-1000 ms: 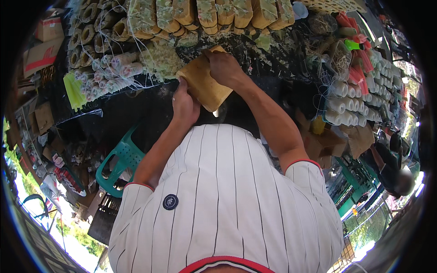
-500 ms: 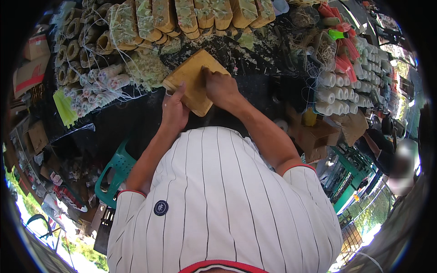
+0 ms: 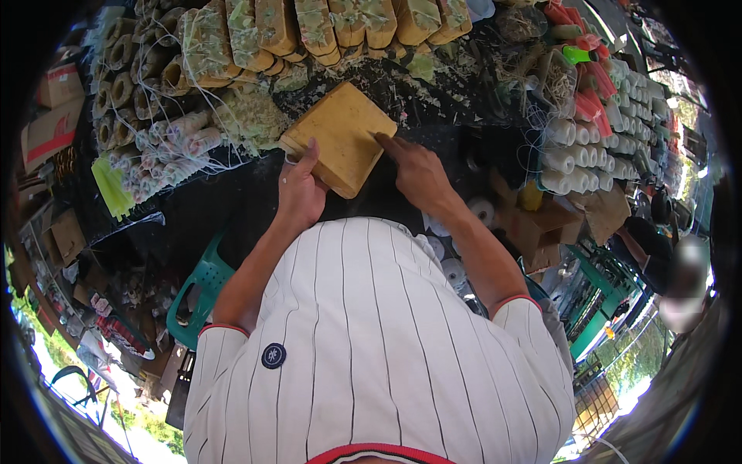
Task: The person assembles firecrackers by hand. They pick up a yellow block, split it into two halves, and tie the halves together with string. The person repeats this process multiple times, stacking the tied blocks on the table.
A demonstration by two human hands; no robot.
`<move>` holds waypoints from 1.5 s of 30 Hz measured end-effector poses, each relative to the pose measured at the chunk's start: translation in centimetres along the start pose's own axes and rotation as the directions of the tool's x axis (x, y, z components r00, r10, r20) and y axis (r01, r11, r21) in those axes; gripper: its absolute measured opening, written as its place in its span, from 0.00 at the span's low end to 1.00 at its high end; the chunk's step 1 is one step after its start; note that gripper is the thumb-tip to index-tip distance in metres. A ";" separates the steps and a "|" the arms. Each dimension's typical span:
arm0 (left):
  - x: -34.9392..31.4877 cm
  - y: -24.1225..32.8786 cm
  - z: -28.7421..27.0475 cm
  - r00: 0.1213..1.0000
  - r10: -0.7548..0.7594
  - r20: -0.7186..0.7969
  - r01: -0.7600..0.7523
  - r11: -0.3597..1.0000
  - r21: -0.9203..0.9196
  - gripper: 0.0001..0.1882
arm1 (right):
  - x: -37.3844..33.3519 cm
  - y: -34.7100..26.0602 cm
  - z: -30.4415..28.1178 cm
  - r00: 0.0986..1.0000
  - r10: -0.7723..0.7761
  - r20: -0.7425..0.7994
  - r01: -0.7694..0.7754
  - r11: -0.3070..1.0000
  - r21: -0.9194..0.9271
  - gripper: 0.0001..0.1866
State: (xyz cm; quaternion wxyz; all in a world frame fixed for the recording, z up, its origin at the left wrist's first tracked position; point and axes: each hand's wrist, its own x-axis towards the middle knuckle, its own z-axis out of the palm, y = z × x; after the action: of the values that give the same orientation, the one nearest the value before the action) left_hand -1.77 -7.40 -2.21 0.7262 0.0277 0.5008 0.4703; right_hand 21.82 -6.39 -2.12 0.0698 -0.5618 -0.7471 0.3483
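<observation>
A flat yellow-brown rectangular block is tilted cornerwise in front of my chest, its upper corner at the table's near edge. My left hand grips its lower left side, thumb on the top face and the other fingers hidden under it. At the block's right edge is my right hand, index finger stretched out with its tip at the surface; it holds nothing, and its other fingers are partly hidden. Beyond the block stands a row of similar yellow-brown blocks, many with pale green scraps on top.
Hollow brown tubes and tied bundles of pale paper rolls lie at the left. White rolls and red strips crowd the right. Scraps litter the dark tabletop. A green chair and a cardboard box flank me.
My right hand has slid right and back from the middle of the block's face to its right edge. The left hand keeps its grip, and the block has turned slightly.
</observation>
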 end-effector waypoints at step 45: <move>1.7 -1.0 2.7 0.957 -0.245 -0.156 0.250 0.968 0.012 0.38 | -1.3 1.6 3.9 0.933 0.224 -0.283 -0.185 0.970 0.155 0.40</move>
State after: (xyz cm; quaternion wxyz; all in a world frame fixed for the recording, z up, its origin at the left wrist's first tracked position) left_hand 1.08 -5.61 -2.55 0.7381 -0.0598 0.5622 0.3682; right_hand 21.60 -9.05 -5.65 0.1805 -0.6771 -0.6419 0.3113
